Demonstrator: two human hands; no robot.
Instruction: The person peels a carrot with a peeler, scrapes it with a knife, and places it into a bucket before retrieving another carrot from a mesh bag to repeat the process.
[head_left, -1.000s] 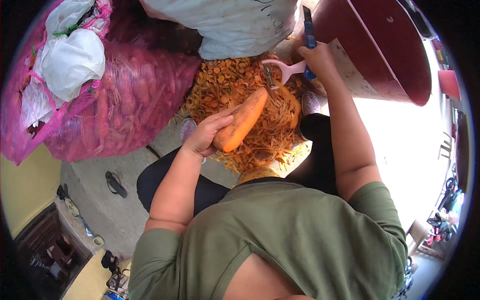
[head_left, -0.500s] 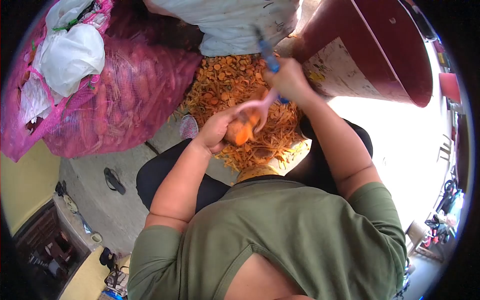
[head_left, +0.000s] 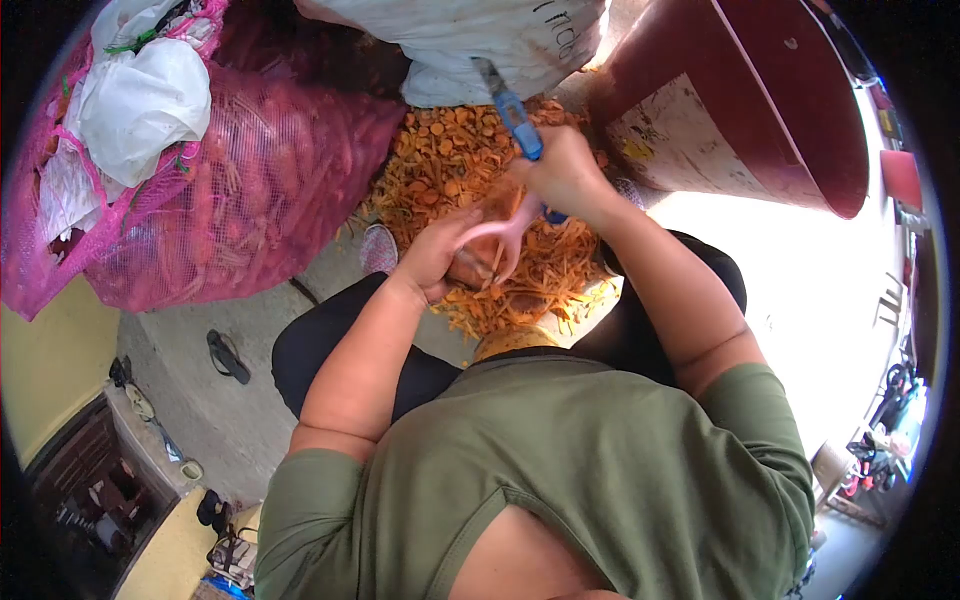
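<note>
My left hand is closed around a carrot, its brownish skin side up. In my right hand is a pink Y-shaped peeler, whose forked head lies over the carrot. A blue utility knife is gripped in that same hand, its blade end pointing up and away from me. Below both hands spreads a heap of orange peelings and cut carrot ends. My fingers hide part of the carrot and of the peeler's handle.
A pink mesh sack of carrots stands at left, with white plastic on top. A white sack is ahead, and a large dark red tub leans at right. A black sandal lies on the concrete floor.
The carrot has turned from its bright orange peeled face to a browner side. My right hand has shifted slightly down and left, with the peeler and the knife moving along.
</note>
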